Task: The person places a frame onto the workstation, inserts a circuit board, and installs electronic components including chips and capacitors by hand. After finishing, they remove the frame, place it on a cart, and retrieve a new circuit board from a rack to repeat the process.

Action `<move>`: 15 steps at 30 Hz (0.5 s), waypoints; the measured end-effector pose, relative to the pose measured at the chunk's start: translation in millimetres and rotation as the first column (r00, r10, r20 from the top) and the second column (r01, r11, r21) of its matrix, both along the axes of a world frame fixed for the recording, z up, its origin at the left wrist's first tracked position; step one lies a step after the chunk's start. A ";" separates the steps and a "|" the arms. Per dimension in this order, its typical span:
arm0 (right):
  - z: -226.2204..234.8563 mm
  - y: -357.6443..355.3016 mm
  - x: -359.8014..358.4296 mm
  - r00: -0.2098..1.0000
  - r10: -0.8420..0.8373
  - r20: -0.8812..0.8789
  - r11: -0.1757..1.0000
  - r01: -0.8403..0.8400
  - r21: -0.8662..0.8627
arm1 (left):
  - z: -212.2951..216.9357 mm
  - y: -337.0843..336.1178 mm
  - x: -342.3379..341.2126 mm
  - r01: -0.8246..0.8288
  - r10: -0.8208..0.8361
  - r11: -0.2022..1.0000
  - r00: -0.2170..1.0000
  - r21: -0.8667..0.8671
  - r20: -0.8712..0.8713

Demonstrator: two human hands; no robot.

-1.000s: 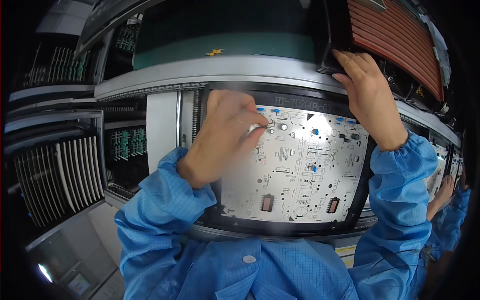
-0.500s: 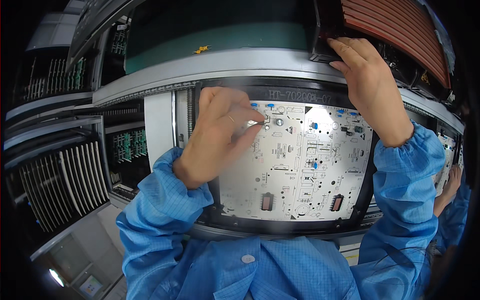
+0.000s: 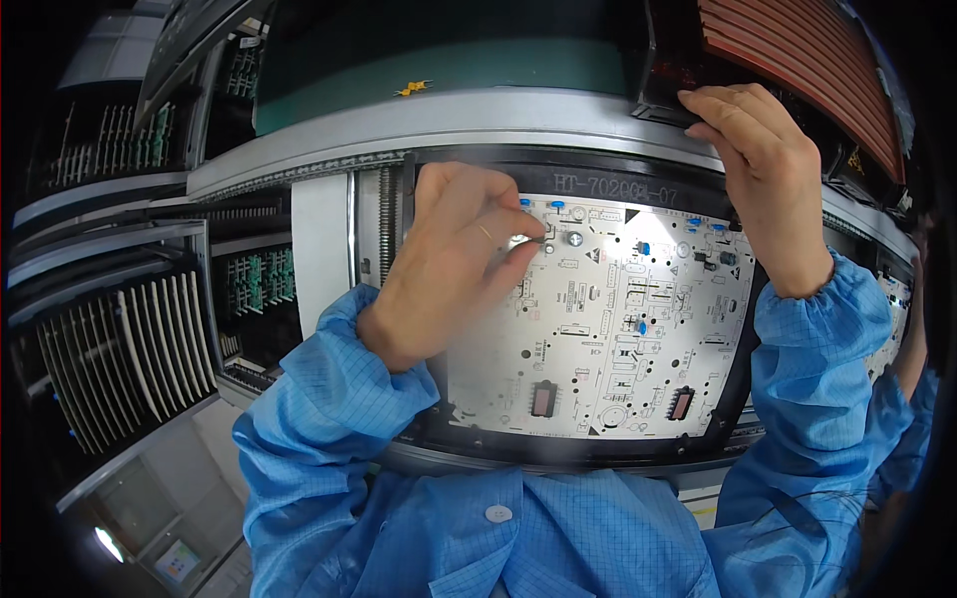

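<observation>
White printed circuit board [image 3: 608, 319] lies flat in a black carrier frame [image 3: 598, 452], right in front of the worker, and I take my clock from its middle. The left hand [image 3: 454, 259] bends over the board's 11 o'clock corner, thumb and forefinger pinched nearly together on something small and dark; the fingers cover too much of it for me to say what part it is. Just beside those fingertips, on the board, stands a round silver-topped component [image 3: 575, 239]. Blue disc capacitors [image 3: 641, 327] dot the surface, and two black chips [image 3: 542, 399] with pinkish tops sit toward 7 o'clock and between 4 and 5.

The right hand [image 3: 753, 159] is past the board's edge, between 1 and 2 o'clock, half curled, a narrow gap between thumb and forefinger. It is at the near edge of a black box [image 3: 673, 85]; whether it touches that or holds anything, I cannot tell. Orange-red ribs [image 3: 797, 70] rise beyond it at 1 o'clock.

Out at 11 o'clock, small yellow parts [image 3: 412, 89] lie on the green bench [image 3: 498, 95], behind a metal rail [image 3: 449, 120]. Toward 9 o'clock, a rack [image 3: 159, 349] holds upright pale panels. At 3 o'clock, another person's forearm [image 3: 912, 344] shows.
</observation>
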State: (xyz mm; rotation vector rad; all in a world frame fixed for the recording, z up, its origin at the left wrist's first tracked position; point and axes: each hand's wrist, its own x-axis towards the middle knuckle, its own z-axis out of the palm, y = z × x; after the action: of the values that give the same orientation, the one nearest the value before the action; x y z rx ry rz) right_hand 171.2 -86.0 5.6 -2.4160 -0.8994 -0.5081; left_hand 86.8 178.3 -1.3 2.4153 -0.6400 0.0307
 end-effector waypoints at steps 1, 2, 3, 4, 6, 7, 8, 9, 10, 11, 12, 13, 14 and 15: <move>1.5 -0.4 -0.1 1.000 0.000 0.029 1.000 0.000 -0.001 | -1.8 -0.9 0.0 -0.005 0.005 1.000 1.000 0.001 0.000; 2.8 -0.9 -0.5 0.998 -0.001 0.059 1.000 0.001 -0.001 | -3.3 -2.0 -0.5 -0.013 0.013 1.000 1.000 -0.020 0.004; 3.2 -1.5 -0.7 0.998 0.004 0.059 1.000 -0.004 0.001 | -3.9 -2.8 -0.8 -0.021 0.021 0.999 1.000 -0.041 0.009; 3.3 -2.4 -1.0 0.999 -0.005 0.054 1.000 0.004 0.023 | -3.5 -3.1 -0.6 -0.025 0.025 0.999 1.000 -0.038 0.009; 3.8 0.4 -1.0 0.999 -0.009 0.044 0.999 0.008 0.032 | -5.7 -0.3 -0.4 -0.004 0.006 0.999 1.000 -0.041 0.025; 4.2 1.7 -1.2 0.999 -0.013 0.035 0.999 0.012 0.040 | -6.7 0.5 -0.7 -0.007 0.009 0.999 1.000 -0.047 0.022; 4.0 1.4 -1.2 1.000 -0.015 0.027 0.998 0.014 0.056 | -6.0 -0.5 -1.4 -0.010 0.011 0.999 1.000 -0.045 0.021; 3.6 0.5 -1.3 1.000 -0.012 0.026 0.998 0.010 0.058 | -5.7 -1.2 -2.0 -0.012 0.013 0.999 1.000 -0.043 0.020; 3.0 -0.7 -1.5 1.000 -0.007 0.009 0.997 0.006 0.080 | -6.1 -1.7 -2.3 -0.015 0.016 0.999 1.000 -0.042 0.019; 2.6 -0.8 -1.4 1.000 -0.001 -0.008 0.995 0.002 0.102 | -6.9 -1.5 -2.4 -0.007 0.009 0.999 0.999 -0.043 0.038; 2.7 -0.4 -1.8 1.000 0.002 -0.009 0.995 -0.001 0.103 | -7.5 -1.5 -2.7 0.001 0.001 0.999 0.998 -0.044 0.056; 3.5 -0.3 -2.8 1.000 -0.011 -0.014 0.993 0.012 0.115 | -7.8 -1.8 -3.3 -0.002 0.004 0.999 0.998 -0.043 0.056; 5.3 -0.4 -3.8 0.999 -0.026 -0.020 0.992 0.028 0.124 | -8.0 -2.3 -3.1 0.000 0.003 0.998 0.999 -0.055 0.050; 8.2 -0.8 -5.4 0.999 -0.026 -0.020 0.992 0.028 0.122 | -8.1 -3.0 -2.9 0.001 0.002 0.998 0.999 -0.067 0.044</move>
State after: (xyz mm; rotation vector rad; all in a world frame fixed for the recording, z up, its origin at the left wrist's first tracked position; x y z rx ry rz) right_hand 165.8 -86.8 13.9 -2.3211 -0.8052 -0.5341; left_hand 83.9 175.3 -9.4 2.3562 -0.6481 0.1036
